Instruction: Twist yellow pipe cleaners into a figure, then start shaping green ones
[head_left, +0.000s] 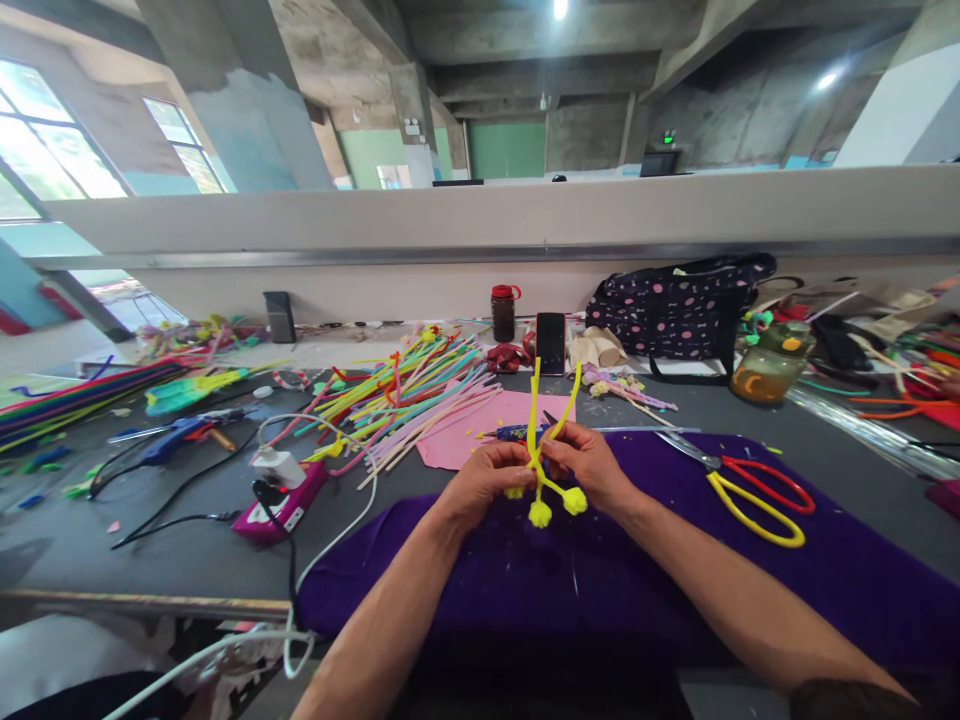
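My left hand (491,482) and right hand (586,462) pinch bright-yellow fuzzy-stemmed sprig (532,425) between them | red-and-yellow-handled metal scissors (712,463) at right | dark purple cloth (570,600) beneath

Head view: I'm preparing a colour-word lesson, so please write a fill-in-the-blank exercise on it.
1. The left hand and right hand hold ____ fuzzy stems.
2. The scissors lie on a ____ cloth.
3. The sheet just beyond the hands is ____.

Missing words: yellow; purple; pink.
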